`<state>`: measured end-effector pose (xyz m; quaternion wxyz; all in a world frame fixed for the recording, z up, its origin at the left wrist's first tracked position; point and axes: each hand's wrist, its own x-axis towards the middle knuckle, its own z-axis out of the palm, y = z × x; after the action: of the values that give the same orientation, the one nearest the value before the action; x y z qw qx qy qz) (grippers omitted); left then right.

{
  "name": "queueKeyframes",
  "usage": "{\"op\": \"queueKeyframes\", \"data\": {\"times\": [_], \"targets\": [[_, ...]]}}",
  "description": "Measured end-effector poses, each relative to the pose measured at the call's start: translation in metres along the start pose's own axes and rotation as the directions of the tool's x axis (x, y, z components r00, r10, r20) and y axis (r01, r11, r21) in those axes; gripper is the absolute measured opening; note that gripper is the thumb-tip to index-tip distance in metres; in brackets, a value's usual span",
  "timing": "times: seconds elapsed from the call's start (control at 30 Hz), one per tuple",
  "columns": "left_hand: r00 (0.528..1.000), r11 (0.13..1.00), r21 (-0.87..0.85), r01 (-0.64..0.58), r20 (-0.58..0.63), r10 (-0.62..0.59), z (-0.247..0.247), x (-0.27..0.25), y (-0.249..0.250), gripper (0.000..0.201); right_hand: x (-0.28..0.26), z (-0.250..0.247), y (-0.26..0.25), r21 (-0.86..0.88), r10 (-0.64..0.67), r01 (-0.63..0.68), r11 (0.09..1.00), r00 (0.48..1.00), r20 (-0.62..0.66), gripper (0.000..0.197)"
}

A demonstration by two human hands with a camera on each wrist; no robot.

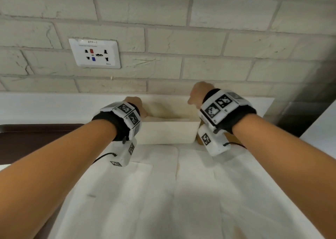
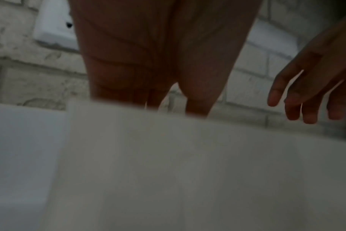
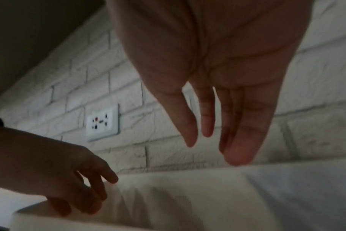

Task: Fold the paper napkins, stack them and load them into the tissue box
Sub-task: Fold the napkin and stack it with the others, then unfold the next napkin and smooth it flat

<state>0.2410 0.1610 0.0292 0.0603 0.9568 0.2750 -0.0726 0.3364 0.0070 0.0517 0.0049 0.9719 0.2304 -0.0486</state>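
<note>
An open cream tissue box (image 1: 167, 133) stands at the far edge of the table, against the brick wall. My left hand (image 1: 136, 106) reaches down into its left end; in the left wrist view its fingers (image 2: 196, 96) run straight down behind the box wall (image 2: 188, 156), tips hidden. My right hand (image 1: 197, 95) hovers above the right end, holding nothing, its fingers (image 3: 239, 137) hanging straight over the box (image 3: 168, 195). Something pale lies inside the box; I cannot tell what. Flat white napkins (image 1: 163, 193) cover the table in front of it.
A white wall socket (image 1: 94, 54) sits on the brick wall above and to the left. A white ledge (image 1: 54, 106) runs along the wall behind the box. A dark brown surface (image 1: 36, 135) lies to the left of the napkins.
</note>
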Motion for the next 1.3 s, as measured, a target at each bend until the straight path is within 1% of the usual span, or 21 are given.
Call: {"op": "queueKeyframes", "data": {"times": [0.03,0.07,0.1,0.17,0.23,0.3,0.47,0.53,0.6,0.63,0.7,0.77,0.83,0.9,0.97,1.0,1.07,1.13,1.2,1.27,1.3], "targets": [[1.0,0.999,-0.044,-0.022,-0.008,0.021,-0.002,-0.003,-0.002,0.049,-0.008,-0.002,0.007,0.098,0.073,-0.073,0.993,0.997,-0.003,0.028],[0.999,0.992,-0.119,-0.038,-0.015,0.037,-0.006,-0.011,-0.004,0.054,-0.019,0.003,0.015,0.128,0.078,-0.078,0.989,0.997,0.005,0.026],[0.998,0.982,-0.177,-0.065,-0.035,0.06,-0.006,-0.018,-0.006,0.056,-0.023,0.011,0.025,0.119,0.075,-0.079,0.99,0.997,0.032,0.025],[0.994,0.957,-0.271,-0.104,-0.069,0.088,-0.007,-0.044,-0.008,0.052,-0.037,0.035,0.042,0.047,0.081,-0.091,0.995,0.98,0.181,0.029],[0.992,0.946,-0.3,-0.127,-0.046,0.119,0.0,-0.066,-0.011,0.046,-0.051,0.068,0.049,0.005,0.058,-0.063,0.998,0.95,0.306,0.054],[0.991,0.933,-0.337,-0.128,0.001,0.136,0.009,-0.088,-0.013,0.041,-0.068,0.089,0.047,0.051,0.05,-0.069,0.996,0.948,0.314,0.078],[0.984,0.887,-0.462,-0.022,0.148,0.102,0.036,-0.123,-0.029,0.032,-0.086,0.108,0.036,0.135,0.084,-0.138,0.981,0.936,0.342,0.1],[0.978,0.86,-0.51,0.012,0.184,0.095,0.042,-0.133,-0.035,0.031,-0.085,0.103,0.038,0.153,0.048,-0.108,0.982,0.934,0.354,0.091],[0.978,0.827,-0.562,0.017,0.183,0.105,0.044,-0.14,-0.039,0.033,-0.093,0.086,0.039,0.278,0.003,-0.109,0.954,0.934,0.356,0.063],[0.977,0.799,-0.601,0.012,0.176,0.118,0.044,-0.143,-0.038,0.035,-0.099,0.076,0.04,0.366,-0.041,-0.095,0.926,0.937,0.347,0.053],[0.972,0.726,-0.688,0.0,0.17,0.161,0.041,-0.147,-0.034,0.042,-0.115,0.055,0.044,0.562,-0.129,-0.082,0.823,0.937,0.325,0.044],[0.957,0.657,-0.754,-0.012,0.182,0.227,0.038,-0.15,-0.021,0.055,-0.135,0.037,0.052,0.743,-0.209,-0.064,0.666,0.941,0.268,0.043],[0.926,0.574,-0.819,-0.012,0.207,0.315,0.036,-0.153,-0.001,0.064,-0.152,0.023,0.062,0.858,-0.252,-0.064,0.51,0.942,0.22,0.034],[0.889,0.456,-0.889,0.029,0.231,0.394,0.035,-0.156,0.026,0.051,-0.165,0.012,0.071,0.921,-0.281,-0.064,0.385,0.942,0.183,0.031],[0.881,0.385,-0.921,0.064,0.233,0.412,0.033,-0.161,0.053,0.027,-0.174,0.006,0.079,0.942,-0.248,-0.038,0.334,0.96,0.127,0.032],[0.886,0.368,-0.928,0.064,0.223,0.407,0.033,-0.163,0.064,0.022,-0.175,0.006,0.084,0.943,-0.206,-0.023,0.332,0.974,0.097,0.035],[0.894,0.345,-0.937,0.057,0.202,0.4,0.035,-0.163,0.081,0.029,-0.179,0.008,0.096,0.925,-0.135,-0.015,0.379,0.988,0.072,0.048],[0.902,0.301,-0.952,0.058,0.179,0.392,0.038,-0.162,0.09,0.036,-0.183,0.016,0.11,0.86,-0.115,-0.056,0.507,0.985,0.132,0.058],[0.92,0.277,-0.959,0.054,0.156,0.361,0.042,-0.162,0.091,0.035,-0.187,0.026,0.125,0.785,-0.086,-0.122,0.607,0.972,0.218,0.044],[0.933,0.272,-0.961,0.048,0.14,0.33,0.047,-0.16,0.087,0.033,-0.19,0.034,0.135,0.762,-0.05,-0.169,0.626,0.965,0.256,0.026],[0.939,0.269,-0.962,0.042,0.13,0.319,0.049,-0.16,0.084,0.033,-0.193,0.035,0.138,0.771,-0.036,-0.177,0.611,0.967,0.25,0.021]]}}
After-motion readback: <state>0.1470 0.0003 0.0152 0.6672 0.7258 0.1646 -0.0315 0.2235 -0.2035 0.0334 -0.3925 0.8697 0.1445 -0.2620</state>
